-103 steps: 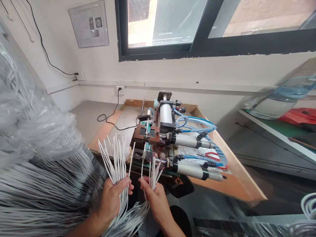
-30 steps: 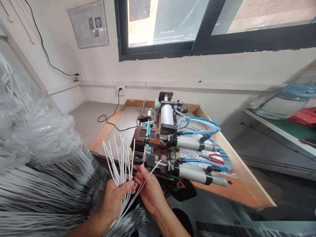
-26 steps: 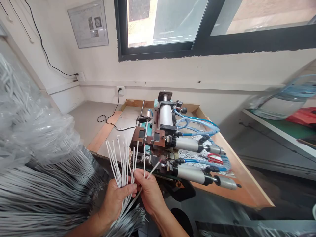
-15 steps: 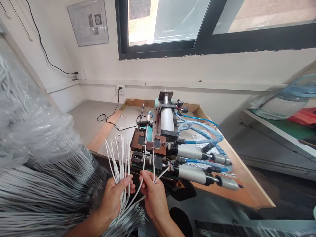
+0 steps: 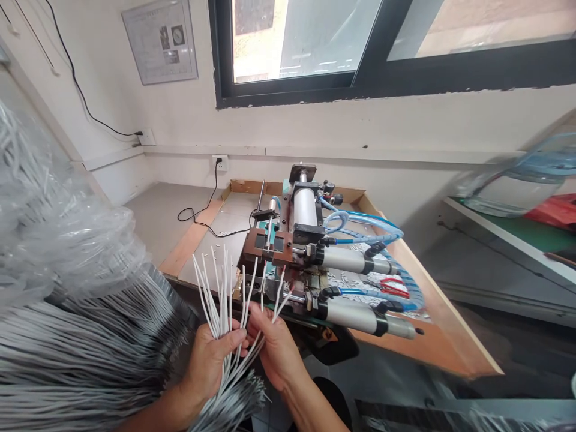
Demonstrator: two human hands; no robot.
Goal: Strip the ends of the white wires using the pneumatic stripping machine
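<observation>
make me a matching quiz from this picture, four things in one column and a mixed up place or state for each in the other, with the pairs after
1. left hand
2. machine
3. framed sheet
4. clear bottle

A. on the green shelf
B. fitted with blue hoses
C. gripping white wires
D. left of the window

Pairs: 1-C, 2-B, 3-D, 4-A

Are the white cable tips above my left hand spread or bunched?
Spread: the thin white cables fan out above your left hand, gaps showing between them.
</observation>
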